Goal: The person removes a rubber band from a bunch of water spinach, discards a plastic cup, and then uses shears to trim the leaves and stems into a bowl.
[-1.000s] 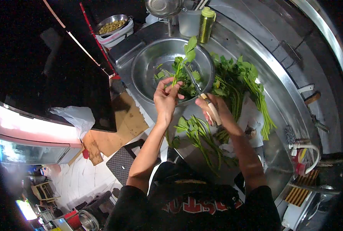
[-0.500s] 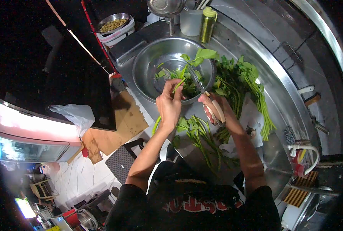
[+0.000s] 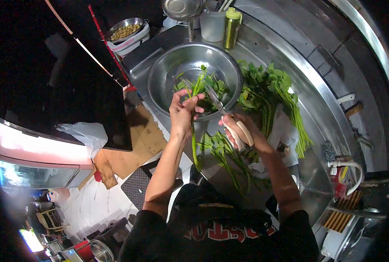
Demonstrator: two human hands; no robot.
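Stainless counter (image 3: 314, 126) curves around the work, a leafy bunch (image 3: 223, 146) lying nearest the body. The left hand (image 3: 183, 114) pinches green stems (image 3: 194, 146) between thumb and fingers, their lower ends trailing below the palm, their tips rising above the fingertips. The right hand (image 3: 238, 127) grips the scissors (image 3: 217, 102) by their pale handles, blades just beside the stems' upper part. Beneath, the metal bowl (image 3: 159, 81) holds loose cut leaves and stems; larger greens (image 3: 269, 94) lie to its right. Beyond stand a translucent tub (image 3: 213, 27) containing sticks, a green-capped bottle (image 3: 232, 30) and a metal dish (image 3: 137, 20) of small, round yellowish pieces.
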